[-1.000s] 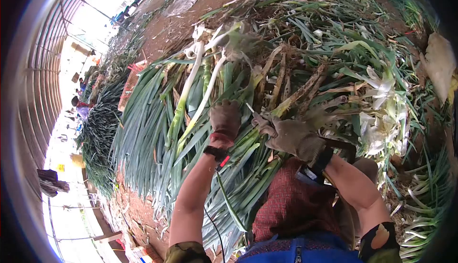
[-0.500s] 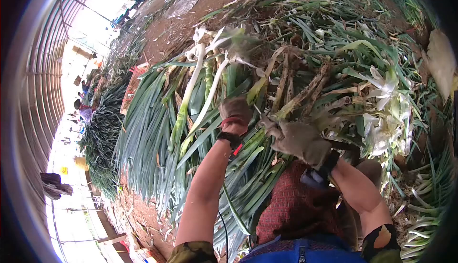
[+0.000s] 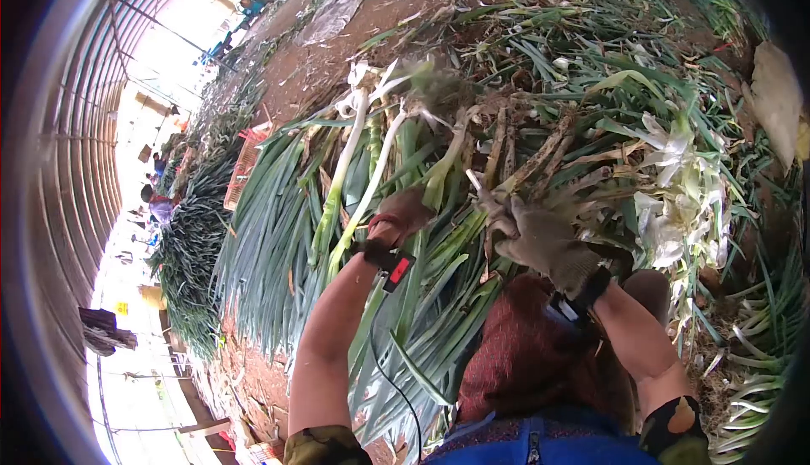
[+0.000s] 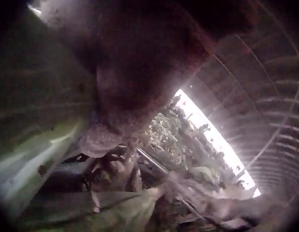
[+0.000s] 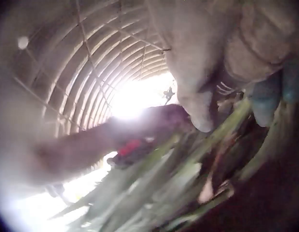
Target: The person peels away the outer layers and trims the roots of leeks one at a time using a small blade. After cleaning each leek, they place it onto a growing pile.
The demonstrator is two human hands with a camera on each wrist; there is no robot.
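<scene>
Arched hoop-frame greenhouse tunnel (image 3: 76,127), ribbed metal bows, bright daylight at far end; bare brown dirt floor (image 3: 295,60) w/ plant scraps. Far left: long dark-green heap of leeks (image 3: 181,246) along the aisle, a red-orange plastic crate (image 3: 245,165) beside it, people small in bkgd, too small to detail.

Center: big pile of leeks (image 3: 278,229) lying flat, long strap-like green leaves, white smooth shafts w/ hairy root ends up top. Left hand (image 3: 403,216) in a worn brown fabric glove, wrist band w/ red tag, fingers curled down into the leaves of one leek stalk (image 3: 363,195), gripping it; left wrist view only shows blurred dark glove over pale green leaf.

Right hand (image 3: 540,237) in a grey-tan dirty glove, just right of the left, fingers curled round a dry brownish stalk bundle (image 3: 523,165) in the pile; what else it holds, cannot tell. Right wrist view: blurred glove on green leaves.

Right: trimmed white floppy leaf scraps (image 3: 675,203), pale and shiny, on straw-like trash. Bottom: red patterned apron, blue garment.
</scene>
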